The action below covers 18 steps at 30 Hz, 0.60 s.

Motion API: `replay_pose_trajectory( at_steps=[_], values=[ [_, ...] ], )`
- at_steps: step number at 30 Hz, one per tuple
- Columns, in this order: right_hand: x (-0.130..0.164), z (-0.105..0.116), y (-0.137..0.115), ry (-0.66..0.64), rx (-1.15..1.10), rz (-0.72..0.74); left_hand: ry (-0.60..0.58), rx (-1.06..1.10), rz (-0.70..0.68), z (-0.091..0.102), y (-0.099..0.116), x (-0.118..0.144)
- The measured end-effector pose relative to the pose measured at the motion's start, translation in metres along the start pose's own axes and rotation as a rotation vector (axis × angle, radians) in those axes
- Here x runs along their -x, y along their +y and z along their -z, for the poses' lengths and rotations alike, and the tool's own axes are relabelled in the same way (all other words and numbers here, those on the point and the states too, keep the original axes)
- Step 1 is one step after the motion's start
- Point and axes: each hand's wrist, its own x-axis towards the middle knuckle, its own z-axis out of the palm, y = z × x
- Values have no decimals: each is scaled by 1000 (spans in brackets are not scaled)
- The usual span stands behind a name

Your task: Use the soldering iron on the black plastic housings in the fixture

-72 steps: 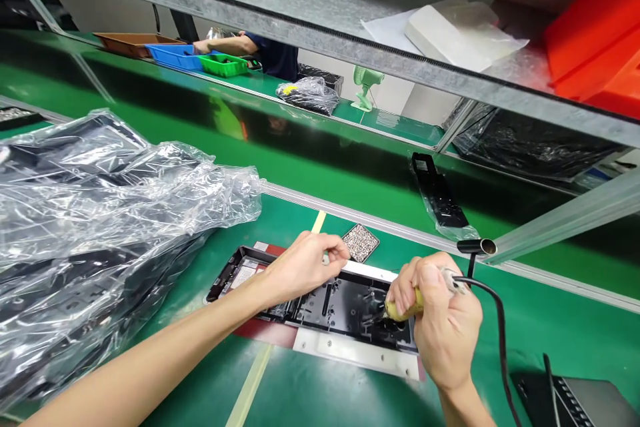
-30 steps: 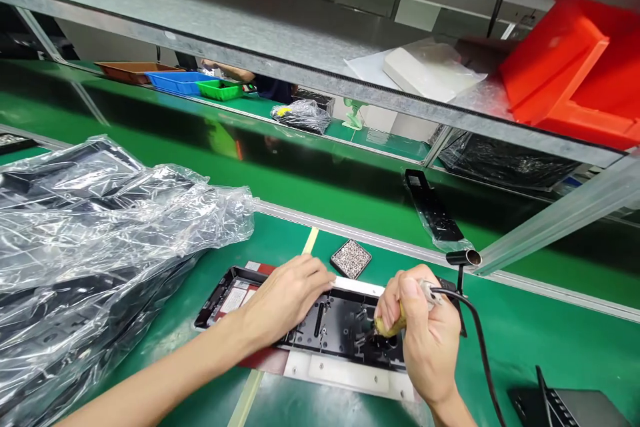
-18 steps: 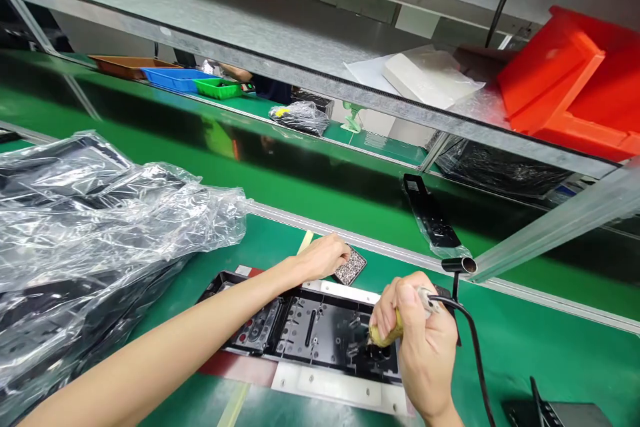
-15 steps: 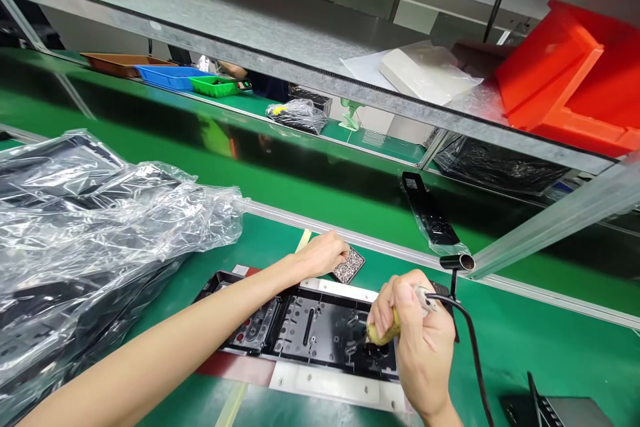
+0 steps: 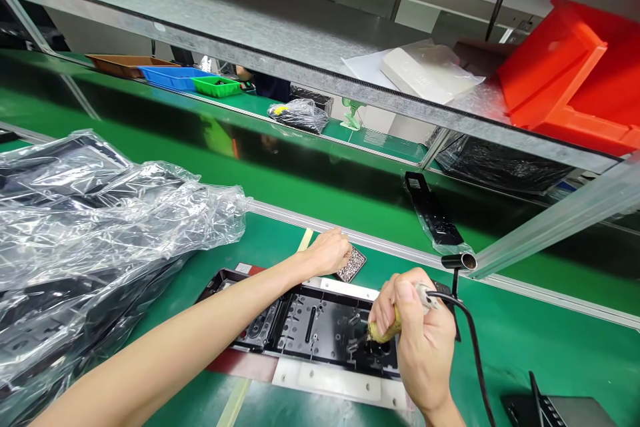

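Note:
A long black plastic panel (image 5: 310, 327) lies on a white and red fixture (image 5: 330, 377) on the green bench. My right hand (image 5: 423, 343) is shut on a corded tool with a yellow grip (image 5: 383, 331), its tip down on the panel's right part. My left hand (image 5: 330, 251) reaches past the panel, its fingers curled down onto a small square tray of tiny metal pieces (image 5: 353, 265). Whether the fingers pinch a piece is hidden.
A big heap of black parts in clear plastic bags (image 5: 95, 240) fills the left. A bagged black part (image 5: 435, 217) lies on the conveyor belt beyond. A red bin (image 5: 575, 77) sits on the metal shelf overhead. Another person's arm shows by coloured trays (image 5: 195, 80) far back.
My left hand left the panel and went up to the small tray of metal pieces. My right hand stayed on the panel with the tool.

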Motion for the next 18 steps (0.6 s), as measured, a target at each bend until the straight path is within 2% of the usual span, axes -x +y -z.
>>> replay_pose_trajectory(
  at_steps=[3, 6, 10, 13, 16, 18],
  values=[
    [0, 0, 0, 1, -4, 1, 31, 80, 54, 9, 3, 2],
    [0, 0, -1, -3, -7, -1, 63, 185, 133, 25, 10, 17],
    [-2, -2, -2, -19, -11, 4, 89, 290, 191, 46, 21, 59],
    [-2, -3, -2, -24, 2, 19, 66, 380, 225, 55, 27, 93],
    [-2, -2, -2, -26, 25, 44, 19, 431, 203, 55, 29, 116],
    [-1, -1, -2, -28, 38, 52, -10, 401, 115, 52, 28, 123]
  ],
)
